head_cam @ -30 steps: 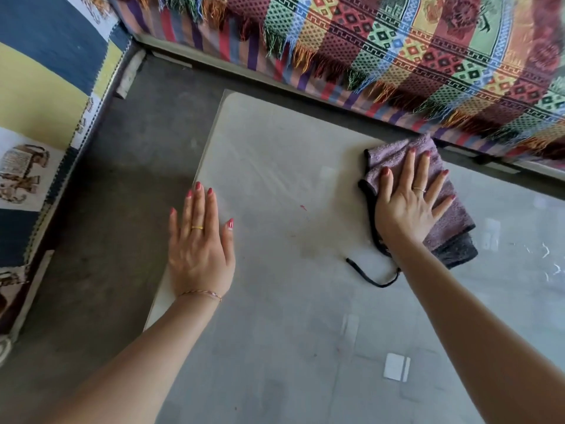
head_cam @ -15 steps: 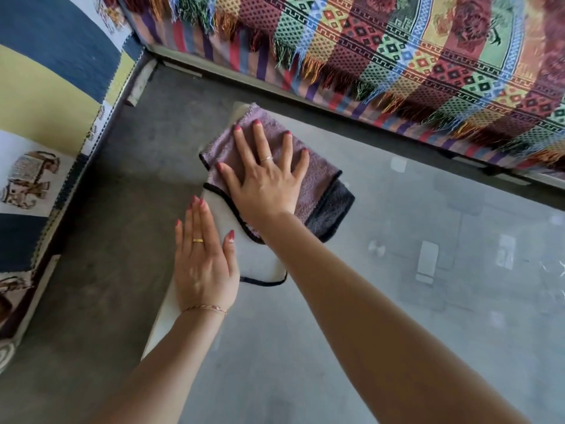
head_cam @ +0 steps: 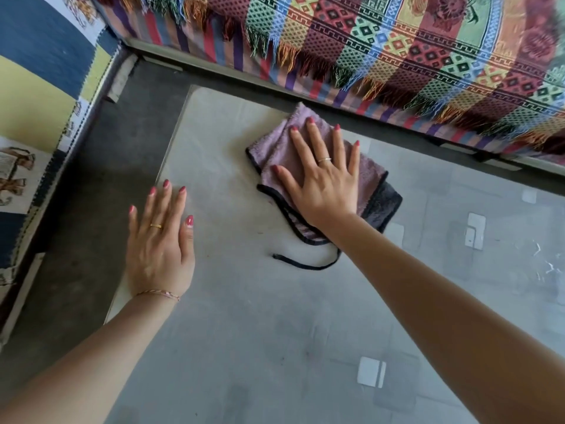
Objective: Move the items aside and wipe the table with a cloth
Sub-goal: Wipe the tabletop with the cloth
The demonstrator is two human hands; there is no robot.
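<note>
1. Your right hand [head_cam: 324,182] is flat on the cloth [head_cam: 281,157], just above the middle of the frame, fingers straight and spread, palm pressing down. Nothing is gripped; it simply lies on top.
2. The cloth is a folded lilac towel with a dark edge. It sits on the table [head_cam: 244,332], close to the table's far edge, and a darker layer shows from under your palm on the right.
3. A thin black strap [head_cam: 302,264] trails off the cloth's near side and curls across the table just left of your right wrist.
4. Your left hand [head_cam: 159,243] is down flat at centre left, on the table's left edge, fingers straight and close together, holding nothing. Its fingertips reach past the edge over the dark floor [head_cam: 76,209].
5. The two hands are apart, with bare grey tabletop between them.
6. The table fills the lower and right part of the frame, glossy, with pale reflections on the right side.
7. Along the top runs a bright striped blanket [head_cam: 397,56] with a fringe hanging beyond the far edge of the table.
8. At upper left you have a blue-and-yellow patchwork fabric [head_cam: 36,71].
</note>
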